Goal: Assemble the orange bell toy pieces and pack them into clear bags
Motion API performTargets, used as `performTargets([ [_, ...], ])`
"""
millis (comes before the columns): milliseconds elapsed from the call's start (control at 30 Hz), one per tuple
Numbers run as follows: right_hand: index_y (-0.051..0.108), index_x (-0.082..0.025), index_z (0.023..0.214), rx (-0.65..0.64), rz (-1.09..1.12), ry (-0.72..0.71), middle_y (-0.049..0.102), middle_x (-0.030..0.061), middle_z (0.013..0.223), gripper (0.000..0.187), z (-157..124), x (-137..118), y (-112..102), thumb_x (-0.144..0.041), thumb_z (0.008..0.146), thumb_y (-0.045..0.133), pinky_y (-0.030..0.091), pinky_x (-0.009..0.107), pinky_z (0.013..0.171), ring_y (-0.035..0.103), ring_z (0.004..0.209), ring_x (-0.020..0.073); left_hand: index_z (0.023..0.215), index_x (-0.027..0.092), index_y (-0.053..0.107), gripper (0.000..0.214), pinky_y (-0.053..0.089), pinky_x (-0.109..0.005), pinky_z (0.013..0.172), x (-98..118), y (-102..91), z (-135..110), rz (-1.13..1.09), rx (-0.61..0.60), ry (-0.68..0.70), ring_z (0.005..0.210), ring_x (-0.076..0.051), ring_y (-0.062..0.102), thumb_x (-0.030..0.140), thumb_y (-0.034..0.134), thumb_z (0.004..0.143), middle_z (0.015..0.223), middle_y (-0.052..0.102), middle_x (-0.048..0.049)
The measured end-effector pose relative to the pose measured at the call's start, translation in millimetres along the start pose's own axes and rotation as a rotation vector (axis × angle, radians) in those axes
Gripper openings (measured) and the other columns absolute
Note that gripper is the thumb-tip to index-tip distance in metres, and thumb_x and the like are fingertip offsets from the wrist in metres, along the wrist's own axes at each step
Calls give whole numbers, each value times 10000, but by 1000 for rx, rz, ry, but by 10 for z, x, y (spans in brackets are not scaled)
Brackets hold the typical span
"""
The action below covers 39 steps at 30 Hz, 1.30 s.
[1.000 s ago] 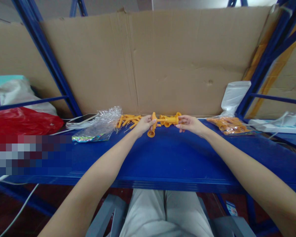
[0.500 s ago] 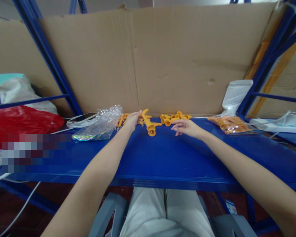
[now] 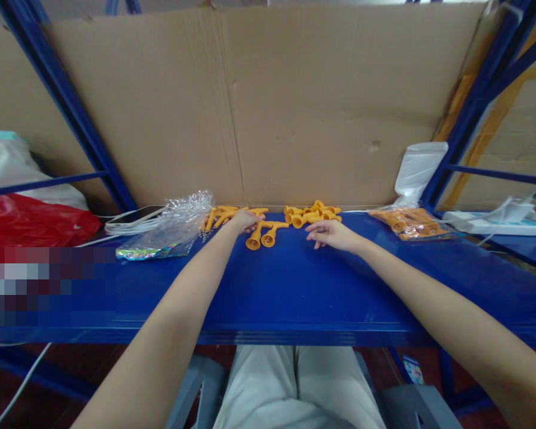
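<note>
My left hand is at the back of the blue shelf, its fingers closed at the upper part of a yellow funnel-ended plastic piece. A second yellow funnel-ended piece lies right beside it, its wide mouth facing me. Behind and left of that hand are several yellow pieces with small chains, partly covered by my wrist. My right hand hovers over the shelf with loosely curled, parted fingers and holds nothing. Just behind it sits a pile of yellow cone-shaped parts.
A clear plastic bag and white cable lie left. A bag of orange pieces and a white power strip are on the right. Cardboard stands behind the blue shelf; a red bag is far left.
My left hand has come lower, and the yellow piece it held raised now sits beside the other with its mouth toward me. My right hand stays near the pile. The view has shifted slightly.
</note>
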State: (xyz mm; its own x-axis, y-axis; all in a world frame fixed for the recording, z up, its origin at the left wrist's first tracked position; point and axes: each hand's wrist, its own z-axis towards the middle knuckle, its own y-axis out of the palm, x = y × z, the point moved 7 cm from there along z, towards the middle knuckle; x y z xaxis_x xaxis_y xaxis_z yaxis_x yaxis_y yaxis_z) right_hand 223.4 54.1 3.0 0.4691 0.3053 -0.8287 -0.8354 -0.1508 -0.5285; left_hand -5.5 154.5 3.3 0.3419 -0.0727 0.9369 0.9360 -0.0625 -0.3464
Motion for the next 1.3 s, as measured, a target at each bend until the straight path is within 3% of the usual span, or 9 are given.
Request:
performTargets([
  [167,672,-154,978,25,-236,-184,707,66,875,206,7,-84,39,-191,784,613,552,315,691,643,659,133,493,165,472,313,229,-167,344,14,84,-109,139,113,-167,306,-60,365,178,648,751,349,418,35],
  [333,612,-172,1160,19,-394,-379,628,121,1181,347,-27,-238,273,-273,831,566,504,404,867,634,951,205,526,162,462,311,302,-171,367,68,245,-340,179,33,-245,319,-68,395,209,597,803,390,445,29],
  [433,541,-186,1262,-11,-409,-504,513,130,1340,435,-34,-343,454,-335,853,540,391,441,1014,501,1211,238,566,156,474,273,352,-183,393,64,342,-454,123,-8,-258,336,-77,423,195,589,809,397,449,28],
  [500,525,-191,1279,-45,-424,-539,480,130,1371,445,-20,-358,553,-351,863,525,333,457,1056,434,1278,242,586,155,466,256,372,-187,413,61,388,-498,56,-17,-241,343,-78,436,174,588,810,396,446,33],
  [600,551,-201,1239,-79,-437,-543,527,120,1329,384,-4,-331,613,-305,871,513,357,462,1039,469,1250,236,625,152,464,224,391,-195,434,46,400,-515,-16,8,-211,353,-81,456,160,563,827,413,465,33],
  [733,611,-185,1134,-52,-444,-550,598,117,1240,292,-55,-339,530,-214,868,495,405,432,1004,525,1192,220,657,150,476,188,369,-193,425,24,351,-474,-6,75,-163,352,-86,464,157,578,815,418,468,40],
  [1033,644,-173,1089,-124,-452,-517,639,112,1167,271,-189,-411,389,-232,853,525,447,394,958,583,1104,214,723,164,469,181,352,-179,432,-35,295,-422,26,139,-126,362,-87,475,13,567,743,427,466,62],
  [1300,666,-173,1036,-110,-458,-474,669,104,1098,245,-215,-461,376,-222,824,554,480,379,899,623,1004,217,823,172,494,221,392,-228,462,-139,306,-244,-11,134,-61,408,-138,516,-7,532,698,420,452,56],
])
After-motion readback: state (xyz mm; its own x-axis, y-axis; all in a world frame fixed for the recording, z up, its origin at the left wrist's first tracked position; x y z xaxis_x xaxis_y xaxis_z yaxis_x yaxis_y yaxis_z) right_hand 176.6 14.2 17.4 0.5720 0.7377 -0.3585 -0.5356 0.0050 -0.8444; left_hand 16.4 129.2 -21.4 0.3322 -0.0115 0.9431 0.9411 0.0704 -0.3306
